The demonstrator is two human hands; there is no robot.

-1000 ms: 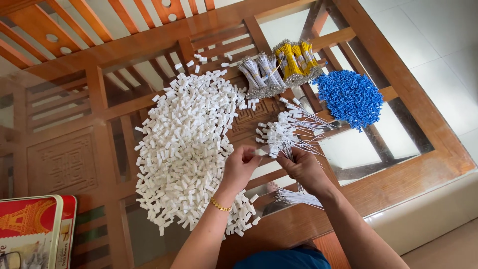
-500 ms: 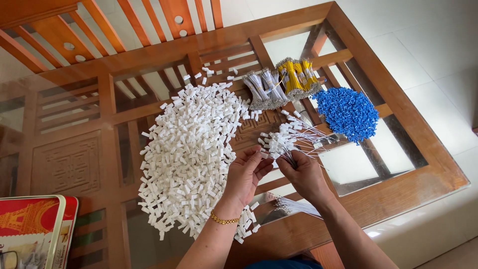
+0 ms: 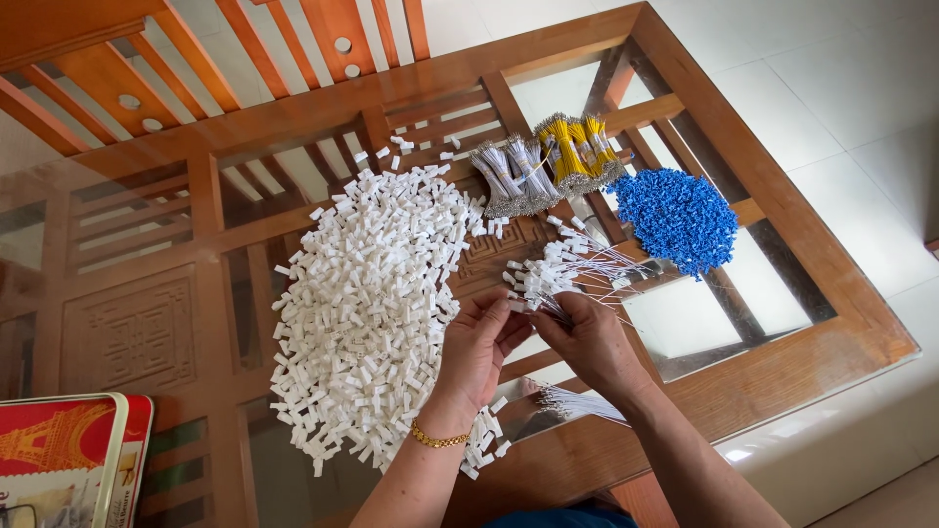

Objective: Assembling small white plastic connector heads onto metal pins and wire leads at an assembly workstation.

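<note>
A large heap of small white plastic pieces (image 3: 377,293) covers the middle of the glass-topped wooden table (image 3: 782,323). My left hand (image 3: 477,350) rests at the heap's right edge, fingers pinched on a small white piece. My right hand (image 3: 587,342) grips a fanned bunch of thin white wires with white end pieces (image 3: 562,274). The two hands meet at the fingertips. More thin white wires (image 3: 577,401) lie under my right wrist.
Bundles of grey wires (image 3: 514,176) and yellow wires (image 3: 577,156) lie at the back. A pile of blue plastic pieces (image 3: 677,217) sits to the right. A red tin (image 3: 64,460) stands at the lower left. A wooden chair (image 3: 196,59) is behind the table.
The view has shifted slightly. Both hands stay together at the heap's right edge, working on the wire bunch; the wires have tilted a little.
</note>
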